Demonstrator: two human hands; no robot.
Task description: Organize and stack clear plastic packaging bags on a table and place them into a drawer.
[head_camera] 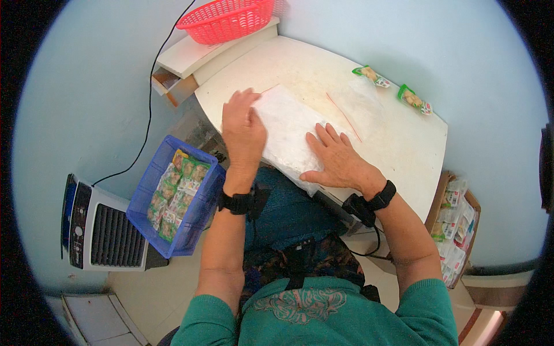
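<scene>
A stack of clear plastic zip bags lies at the near edge of the white table. My right hand rests flat on its right end, fingers spread. Over its left end is my left hand, slightly blurred, with the fingers near the bags' upper left corner; whether it presses on them is unclear. Another clear bag with a red strip lies just beyond the stack. Two small sealed food packs, one upper and one further right, sit by the table's far edge.
A blue plastic crate of food packs stands left, beside an air cooler. A cardboard box of packs is at the right. A red plastic basket sits on a raised ledge at the back left. A black cable hangs along the wall.
</scene>
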